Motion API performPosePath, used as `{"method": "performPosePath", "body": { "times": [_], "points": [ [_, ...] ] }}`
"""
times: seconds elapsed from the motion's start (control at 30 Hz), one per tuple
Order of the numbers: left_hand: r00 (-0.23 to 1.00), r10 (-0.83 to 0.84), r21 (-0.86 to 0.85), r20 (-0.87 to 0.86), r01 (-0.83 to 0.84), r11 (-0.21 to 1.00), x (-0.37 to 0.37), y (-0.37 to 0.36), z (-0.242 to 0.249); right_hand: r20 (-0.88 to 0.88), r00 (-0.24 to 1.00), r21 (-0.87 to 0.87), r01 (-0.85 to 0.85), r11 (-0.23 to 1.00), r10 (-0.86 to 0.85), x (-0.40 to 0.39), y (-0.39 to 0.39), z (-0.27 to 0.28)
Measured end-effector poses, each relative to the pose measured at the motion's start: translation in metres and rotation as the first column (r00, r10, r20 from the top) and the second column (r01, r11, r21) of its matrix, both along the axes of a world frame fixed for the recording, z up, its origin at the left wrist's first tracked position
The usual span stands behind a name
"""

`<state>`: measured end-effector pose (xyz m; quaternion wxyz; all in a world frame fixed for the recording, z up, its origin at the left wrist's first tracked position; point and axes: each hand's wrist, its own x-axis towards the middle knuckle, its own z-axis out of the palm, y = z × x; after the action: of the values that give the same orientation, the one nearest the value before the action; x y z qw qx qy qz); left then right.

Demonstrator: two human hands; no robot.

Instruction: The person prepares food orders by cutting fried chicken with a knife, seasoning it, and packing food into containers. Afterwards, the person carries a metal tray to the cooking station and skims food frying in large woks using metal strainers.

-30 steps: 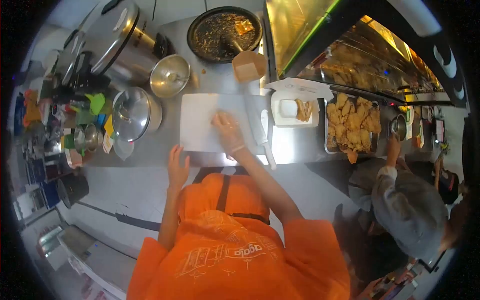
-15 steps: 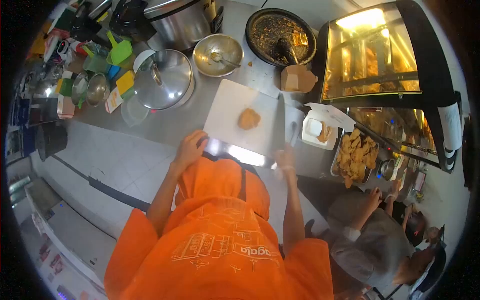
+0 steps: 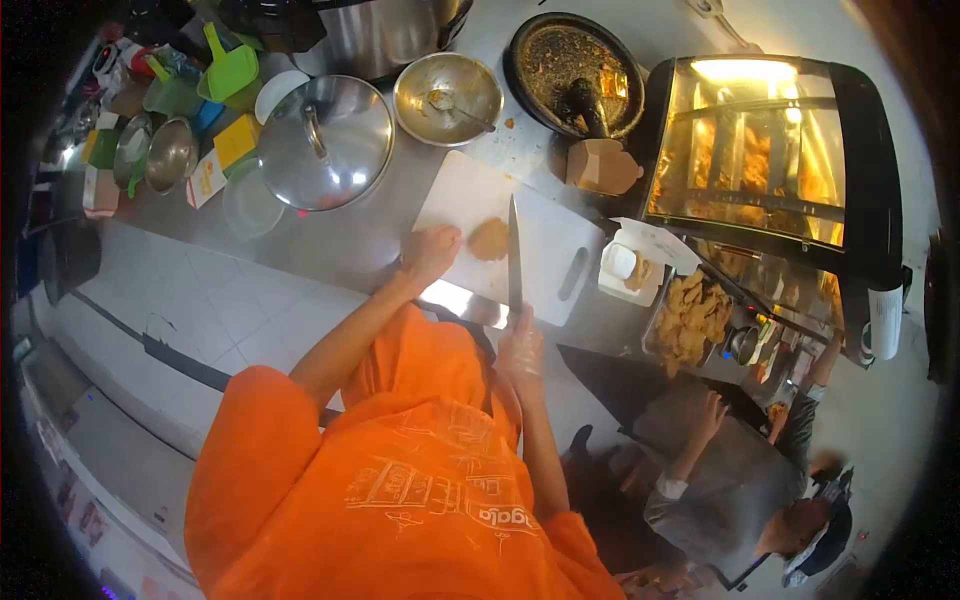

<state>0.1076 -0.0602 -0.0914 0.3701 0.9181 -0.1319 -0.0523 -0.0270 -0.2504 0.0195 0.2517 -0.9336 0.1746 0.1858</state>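
My right hand is wrapped around the handle of a long knife, at the front edge of the white cutting board. The blade points away from me, just right of a fried, breaded piece of food that looks like chicken. A clear plastic glove seems to cover the right hand. My left hand has its fingers curled in at the board's left side, close to the fried piece but apart from it. Nothing shows in its fingers.
Left stands a lidded pot; behind the board are a metal bowl and stone mortar. At right are an open food box, a tray of fried pieces and a lit display cabinet. A co-worker is nearby.
The knife has swung from the right side of the board to beside the fried piece, my right hand moving left with it. My left hand has moved forward and right, its fingers curling.
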Motion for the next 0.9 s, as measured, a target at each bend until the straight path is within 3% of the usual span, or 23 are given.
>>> {"method": "performPosePath", "body": {
  "times": [0.17,0.23,0.27,0.3,0.4,0.43,0.5,0.6,0.7,0.8,0.83,0.9],
  "points": [
    [0.968,0.153,-0.255,0.199,-0.099,0.962,0.031,0.003,0.002,0.104,0.989,0.087,-0.112,0.990,0.103,0.014,0.020,0.021],
    [0.986,0.090,-0.318,0.139,-0.042,0.947,0.054,-0.008,0.020,-0.268,0.938,0.208,0.279,0.937,-0.220,0.038,0.040,0.013],
    [0.992,0.059,-0.351,0.109,-0.017,0.936,0.067,-0.016,0.034,-0.378,0.811,0.275,0.558,0.783,-0.446,0.052,0.047,0.007],
    [0.993,0.015,-0.375,0.119,0.031,0.927,0.079,-0.026,0.041,-0.498,0.618,0.297,0.781,0.550,-0.609,0.064,0.051,0.002],
    [0.984,-0.090,-0.430,0.157,0.150,0.890,0.111,-0.052,0.051,-0.300,0.847,0.063,0.477,0.877,-0.439,0.070,0.054,-0.015],
    [0.978,-0.114,-0.435,0.175,0.181,0.882,0.119,-0.058,0.051,-0.258,0.944,-0.063,0.194,0.979,-0.204,0.068,0.047,-0.024],
    [0.951,-0.138,-0.445,0.276,0.253,0.859,0.131,-0.066,0.041,-0.351,0.931,-0.103,-0.145,0.984,0.100,0.059,0.027,-0.014],
    [0.965,-0.233,-0.434,0.119,0.262,0.862,0.131,-0.066,0.054,-0.378,0.924,-0.039,-0.084,0.996,0.063,0.063,0.035,0.028],
    [0.912,-0.408,-0.354,-0.031,0.372,0.858,0.128,-0.073,0.059,-0.371,0.929,0.149,0.067,0.987,-0.007,0.043,0.053,0.004],
    [0.879,-0.474,-0.312,0.046,0.464,0.829,0.129,-0.085,0.019,-0.565,0.825,0.077,0.071,0.994,-0.015,0.066,0.077,0.010],
    [0.882,-0.470,-0.323,0.009,0.448,0.834,0.126,-0.088,0.009,-0.486,0.873,0.063,0.075,0.995,-0.035,0.061,0.081,0.002],
    [0.885,-0.462,-0.341,-0.067,0.415,0.844,0.121,-0.093,0.000,-0.534,0.846,0.079,0.051,0.996,-0.001,0.068,0.085,0.010]
  ]
}}
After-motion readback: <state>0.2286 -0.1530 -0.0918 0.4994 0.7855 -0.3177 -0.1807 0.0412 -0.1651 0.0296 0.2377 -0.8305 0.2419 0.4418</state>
